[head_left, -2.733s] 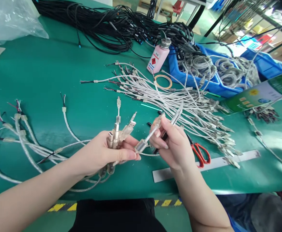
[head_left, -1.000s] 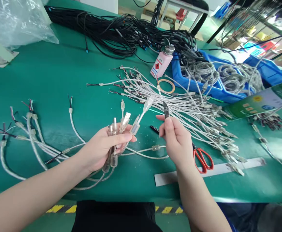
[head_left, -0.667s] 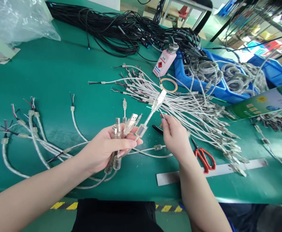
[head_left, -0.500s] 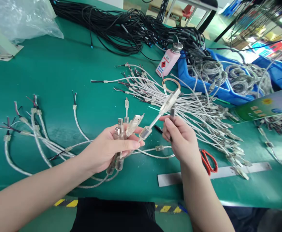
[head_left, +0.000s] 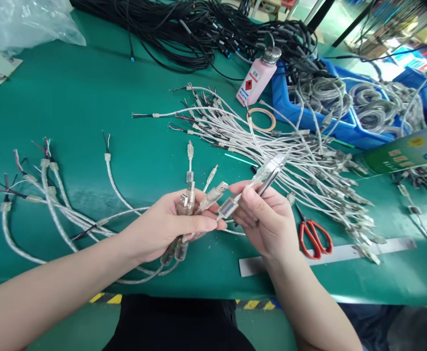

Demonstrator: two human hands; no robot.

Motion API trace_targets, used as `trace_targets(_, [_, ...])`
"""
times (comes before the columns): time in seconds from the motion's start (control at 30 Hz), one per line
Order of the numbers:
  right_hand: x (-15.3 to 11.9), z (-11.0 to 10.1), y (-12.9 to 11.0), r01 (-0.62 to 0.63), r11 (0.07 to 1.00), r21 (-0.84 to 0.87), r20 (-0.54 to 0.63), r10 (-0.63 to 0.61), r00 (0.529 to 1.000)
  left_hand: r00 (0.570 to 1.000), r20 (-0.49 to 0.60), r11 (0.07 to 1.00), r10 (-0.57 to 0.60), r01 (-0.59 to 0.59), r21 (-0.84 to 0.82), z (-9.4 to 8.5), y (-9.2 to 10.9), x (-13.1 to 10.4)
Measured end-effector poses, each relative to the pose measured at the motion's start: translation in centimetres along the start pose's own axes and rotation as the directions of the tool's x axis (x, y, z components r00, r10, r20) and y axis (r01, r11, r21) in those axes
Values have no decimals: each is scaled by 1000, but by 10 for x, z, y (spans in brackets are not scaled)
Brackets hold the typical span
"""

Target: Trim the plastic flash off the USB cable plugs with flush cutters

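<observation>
My left hand (head_left: 182, 219) is closed around a bunch of USB cables (head_left: 213, 195) with clear plastic plugs and clear-covered ferrite cores. One cable's core (head_left: 229, 207) sticks out to the right from its fingertips. That cable's clear plug (head_left: 270, 166) lies along the fingers of my right hand (head_left: 268, 214). A slim, shiny metal tool (head_left: 274, 175) is pinched between thumb and fingers there, its tip alongside the plug. I cannot make out the tool's exact kind. Stripped cable ends (head_left: 47, 163) with bare coloured wires fan out at the left.
A pile of grey-white cables (head_left: 242, 129) spreads behind my hands. Red-handled scissors (head_left: 315, 239) rest partly on a steel ruler (head_left: 253, 266) at right. Further back are a pink pump bottle (head_left: 257, 80), a tape roll (head_left: 261, 119), blue bins (head_left: 281, 97) and black cables (head_left: 169, 44).
My right hand has moved left, against the cable plug. Its metal tool now lies along that plug, which has tilted lower toward the right. The left hand keeps its cables.
</observation>
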State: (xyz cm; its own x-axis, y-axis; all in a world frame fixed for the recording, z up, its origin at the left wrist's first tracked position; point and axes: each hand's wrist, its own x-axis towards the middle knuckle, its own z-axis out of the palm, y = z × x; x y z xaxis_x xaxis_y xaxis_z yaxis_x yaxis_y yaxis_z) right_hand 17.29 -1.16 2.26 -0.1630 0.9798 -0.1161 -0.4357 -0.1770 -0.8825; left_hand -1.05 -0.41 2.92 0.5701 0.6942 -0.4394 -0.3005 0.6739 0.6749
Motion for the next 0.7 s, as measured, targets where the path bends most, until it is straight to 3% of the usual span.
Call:
trace_targets(0.23, [-4,-1,-2,2,1000,1,105,-2,994,999,49,991,0,-7,135,-2,2,-3])
trace_targets(0.33, [-4,0,-1,30,991,-134,49,-24,999,999,31,991,18,-21,130,-2,4,-5])
trace_targets(0.43, [-4,-1,1,175,931,-321,-52,-202,978,998,-10,996,58,-58,64,0,7,-5])
trace_targets(0.5, [-5,-3,1,282,825,-490,-82,-365,927,996,-20,996,88,-87,20,-1,9,-5])
trace_targets(0.57, [-7,-5,2,332,679,-655,-20,-455,890,992,-24,993,121,-121,-10,-2,11,-5])
trace_targets(0.7, [-11,-6,2,440,355,-825,297,-390,871,986,-28,984,164,-166,-66,-5,14,-5])
